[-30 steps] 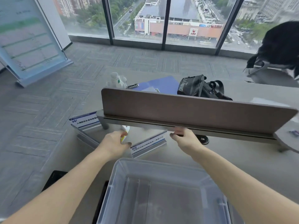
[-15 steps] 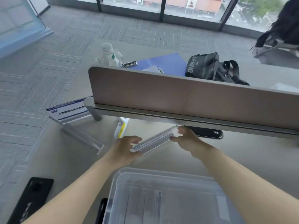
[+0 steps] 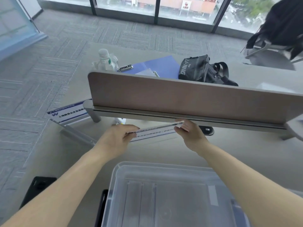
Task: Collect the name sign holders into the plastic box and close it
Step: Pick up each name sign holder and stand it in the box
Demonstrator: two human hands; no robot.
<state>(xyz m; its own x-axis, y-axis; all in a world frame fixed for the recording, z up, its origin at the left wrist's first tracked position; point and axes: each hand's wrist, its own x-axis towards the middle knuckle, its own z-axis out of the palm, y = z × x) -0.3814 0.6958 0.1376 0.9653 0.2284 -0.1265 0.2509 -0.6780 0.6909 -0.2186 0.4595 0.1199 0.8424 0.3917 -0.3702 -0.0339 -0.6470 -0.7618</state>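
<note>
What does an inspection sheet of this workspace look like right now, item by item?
Surface: grey desk with a brown divider panel across it.
Job's things: one name sign holder held at both ends above the desk; a second sign holder stands at the desk's left edge; the clear plastic box is open and looks empty; no lid identified.
Clutter: water bottle, blue folder and black bag beyond the divider; dark phone near the left edge.
Hands: left hand and right hand each grip one end of the holder.
Cables: nothing seen.
Surroundings: carpet floor, windows, chair with dark clothing.
</note>
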